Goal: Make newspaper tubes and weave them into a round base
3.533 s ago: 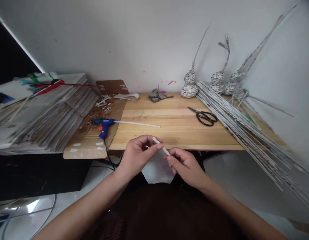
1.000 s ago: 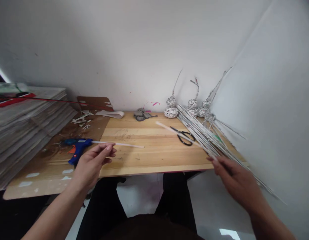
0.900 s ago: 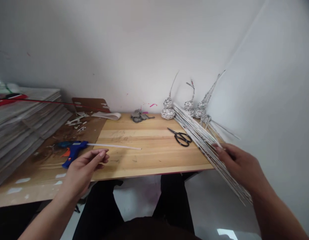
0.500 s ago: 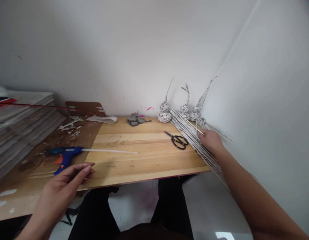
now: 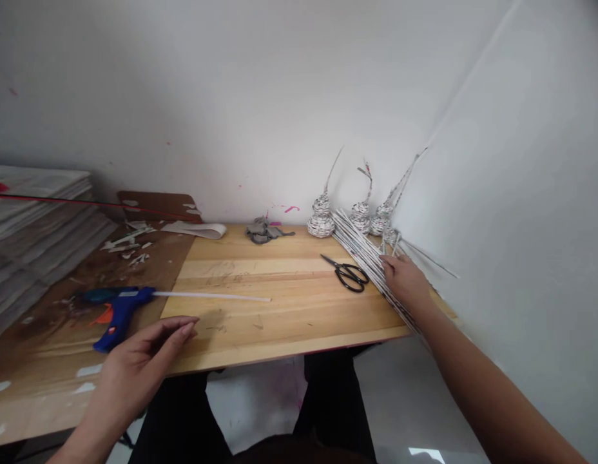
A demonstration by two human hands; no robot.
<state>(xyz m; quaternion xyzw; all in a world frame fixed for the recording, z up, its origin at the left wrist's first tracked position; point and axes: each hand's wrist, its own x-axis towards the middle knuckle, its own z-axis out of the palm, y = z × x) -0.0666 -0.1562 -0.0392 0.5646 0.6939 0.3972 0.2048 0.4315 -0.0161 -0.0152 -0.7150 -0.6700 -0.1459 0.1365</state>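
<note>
At the right of the table, my right hand [image 5: 406,281] is closed on thin rolled paper sticks [image 5: 359,243] in a slanting bundle. How many sticks the fingers hold is hidden. Black-handled scissors [image 5: 348,274] lie just left of the bundle. My left hand [image 5: 147,357] hovers over the front edge, thumb and fingertips drawn together, with nothing visible in them. Beyond it lies a blue glue gun [image 5: 125,312], a long white glue stick [image 5: 212,296] jutting from its back.
Several woven paper gourds [image 5: 321,222] stand along the wall at the back right. A grey crumpled cloth [image 5: 261,230] and a folded pale strip [image 5: 195,229] lie at the back. A tall paper stack [image 5: 35,238] occupies the left, with scraps [image 5: 129,238] beside it.
The view has shifted slightly. My right hand stays at the stick bundle, with its fingers lower against it. My left hand has moved a little to the right, fingertips still together.
</note>
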